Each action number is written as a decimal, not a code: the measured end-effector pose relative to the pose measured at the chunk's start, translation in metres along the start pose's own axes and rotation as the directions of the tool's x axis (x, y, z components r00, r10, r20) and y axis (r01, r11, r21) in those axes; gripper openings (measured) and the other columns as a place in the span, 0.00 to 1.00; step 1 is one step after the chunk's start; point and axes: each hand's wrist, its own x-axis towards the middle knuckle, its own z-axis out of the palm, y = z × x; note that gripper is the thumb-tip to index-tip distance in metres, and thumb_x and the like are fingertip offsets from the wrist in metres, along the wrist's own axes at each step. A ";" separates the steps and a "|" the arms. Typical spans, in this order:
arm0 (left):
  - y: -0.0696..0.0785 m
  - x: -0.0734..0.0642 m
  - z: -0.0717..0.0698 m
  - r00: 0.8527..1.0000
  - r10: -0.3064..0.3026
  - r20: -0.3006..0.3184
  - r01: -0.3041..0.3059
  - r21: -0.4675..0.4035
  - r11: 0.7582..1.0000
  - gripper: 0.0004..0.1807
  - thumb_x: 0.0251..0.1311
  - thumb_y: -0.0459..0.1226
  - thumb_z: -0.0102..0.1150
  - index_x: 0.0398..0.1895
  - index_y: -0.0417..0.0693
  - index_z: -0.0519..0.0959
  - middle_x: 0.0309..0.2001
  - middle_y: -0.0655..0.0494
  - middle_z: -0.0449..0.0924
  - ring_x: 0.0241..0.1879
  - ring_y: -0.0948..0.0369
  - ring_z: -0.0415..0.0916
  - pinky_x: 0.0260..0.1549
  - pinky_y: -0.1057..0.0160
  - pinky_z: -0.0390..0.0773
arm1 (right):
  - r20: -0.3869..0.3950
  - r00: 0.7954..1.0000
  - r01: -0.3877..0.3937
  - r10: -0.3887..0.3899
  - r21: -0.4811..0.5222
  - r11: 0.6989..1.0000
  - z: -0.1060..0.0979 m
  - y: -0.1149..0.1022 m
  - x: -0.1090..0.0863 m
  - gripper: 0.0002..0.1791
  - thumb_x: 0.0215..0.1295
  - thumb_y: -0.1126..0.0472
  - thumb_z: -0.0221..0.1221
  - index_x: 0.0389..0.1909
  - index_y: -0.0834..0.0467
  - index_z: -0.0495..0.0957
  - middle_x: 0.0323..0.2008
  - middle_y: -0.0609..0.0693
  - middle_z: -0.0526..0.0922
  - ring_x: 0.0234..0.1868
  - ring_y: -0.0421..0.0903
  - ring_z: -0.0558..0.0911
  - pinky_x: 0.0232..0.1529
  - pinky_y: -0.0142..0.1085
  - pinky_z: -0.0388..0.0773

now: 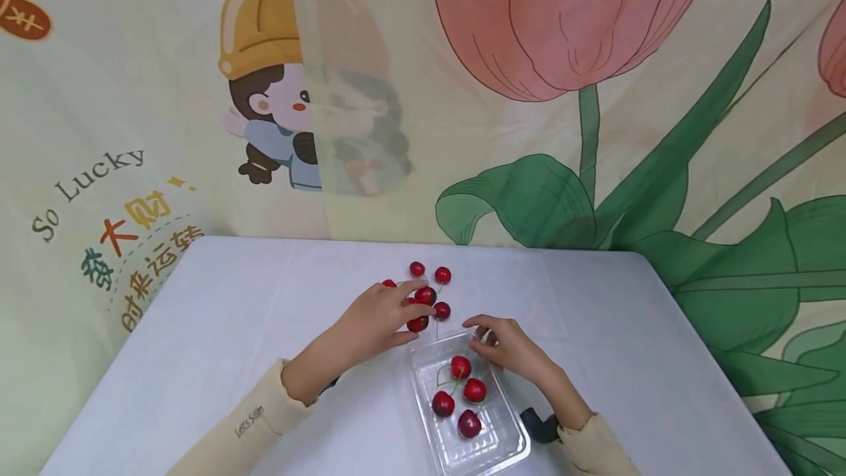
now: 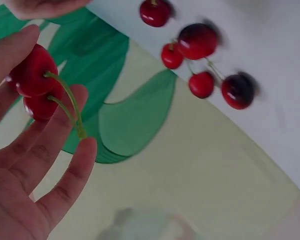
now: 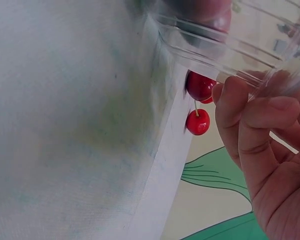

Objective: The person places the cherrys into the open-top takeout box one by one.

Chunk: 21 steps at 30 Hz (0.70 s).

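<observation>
My left hand (image 1: 370, 322) is over the loose cherries at the table's back. In the left wrist view its fingers and thumb hold a pair of red cherries (image 2: 37, 72) whose green stems (image 2: 72, 102) join at one end. At the far right corner of a clear plastic box (image 1: 512, 454), my right hand (image 1: 509, 350) grips the rim with bent fingers. Several cherries with stems lie inside the box, among them a dark red cherry (image 1: 469, 424). The right wrist view shows the curled fingers (image 3: 257, 130) against the box's edge.
Around the left hand, more cherries lie on the white tablecloth, including a cherry (image 1: 443, 275) near the back edge and another cherry (image 1: 441, 311) just beyond the box. Behind the white table (image 1: 297, 270) hangs a printed cloth (image 1: 390, 219) with tulips and a cartoon figure.
</observation>
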 end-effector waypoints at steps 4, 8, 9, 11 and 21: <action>0.014 0.002 0.001 0.996 0.085 0.005 -0.085 0.009 0.996 0.23 0.49 0.48 0.74 0.51 0.59 0.83 0.57 0.50 0.78 0.49 0.58 0.80 0.39 0.60 0.80 | 0.002 1.000 0.007 -0.007 0.002 1.000 0.000 0.000 0.000 0.18 0.63 0.67 0.62 0.54 0.63 0.77 0.33 0.51 0.80 0.23 0.41 0.74 0.20 0.28 0.75; 0.028 0.005 0.005 0.988 0.146 0.055 -0.145 -0.022 0.989 0.22 0.51 0.49 0.73 0.51 0.59 0.83 0.58 0.51 0.76 0.46 0.61 0.81 0.41 0.61 0.80 | -0.005 1.000 0.016 -0.016 -0.001 1.000 0.001 0.000 0.001 0.17 0.63 0.68 0.62 0.54 0.62 0.77 0.32 0.51 0.80 0.23 0.40 0.74 0.19 0.28 0.75; 0.032 0.005 0.007 0.985 0.155 0.072 -0.153 -0.037 0.988 0.22 0.52 0.49 0.72 0.51 0.59 0.83 0.59 0.52 0.76 0.46 0.61 0.81 0.41 0.62 0.79 | -0.007 1.000 0.018 -0.018 -0.002 1.000 0.001 0.001 0.001 0.17 0.63 0.68 0.62 0.53 0.62 0.77 0.32 0.51 0.80 0.23 0.40 0.74 0.19 0.28 0.75; 0.038 0.007 0.011 0.980 0.172 0.104 -0.166 -0.064 0.984 0.22 0.52 0.49 0.72 0.52 0.60 0.83 0.60 0.52 0.75 0.45 0.62 0.82 0.41 0.63 0.79 | -0.007 1.000 0.019 -0.019 -0.006 1.000 0.002 0.001 0.002 0.17 0.62 0.68 0.62 0.53 0.62 0.78 0.31 0.51 0.80 0.23 0.40 0.75 0.19 0.28 0.75; 0.057 0.012 0.029 0.942 0.236 0.240 -0.206 -0.144 0.968 0.22 0.53 0.51 0.71 0.53 0.65 0.82 0.59 0.58 0.74 0.50 0.66 0.77 0.42 0.67 0.76 | -0.018 1.000 0.004 -0.005 -0.028 1.000 0.002 0.001 0.002 0.19 0.62 0.67 0.64 0.54 0.62 0.78 0.33 0.52 0.81 0.24 0.40 0.76 0.21 0.29 0.77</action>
